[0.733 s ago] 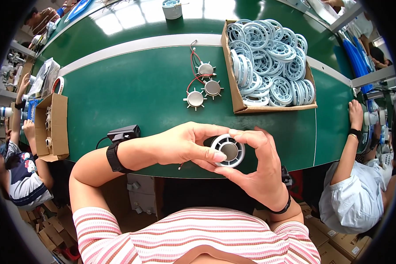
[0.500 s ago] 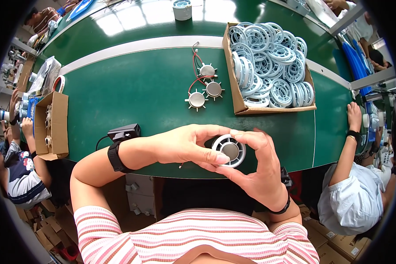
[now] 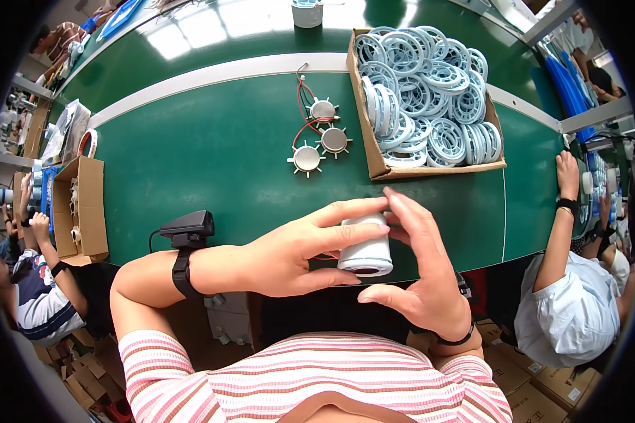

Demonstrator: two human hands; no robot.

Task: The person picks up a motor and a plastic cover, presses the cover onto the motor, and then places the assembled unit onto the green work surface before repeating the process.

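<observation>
My left hand (image 3: pixel 282 257) is closed around a white cylindrical housing (image 3: pixel 367 255), just above the near edge of the green table. The housing lies tilted, and a round dark opening in its end faces toward me. A bit of red wire (image 3: pixel 326 256) shows between the left fingers. My right hand (image 3: pixel 427 282) is spread on the housing's right side, thumb well apart from it; its fingertips are near the housing, and I cannot tell whether they touch. Farther off lie three round silver motors (image 3: pixel 307 159) with short spokes and red wires.
A cardboard box (image 3: pixel 375 151) heaped with light-blue spoked rings (image 3: pixel 446 141) stands at the back right. Another cardboard box (image 3: pixel 90 204) is at the left edge. At the far side stands a white-blue cup-like part (image 3: pixel 307 14). Co-workers sit on both sides, one arm (image 3: pixel 559 233) resting at right.
The housing has turned: its spoked round face with the silver centre no longer shows, and its side and other end do. My right thumb has come off it and the fingers have opened.
</observation>
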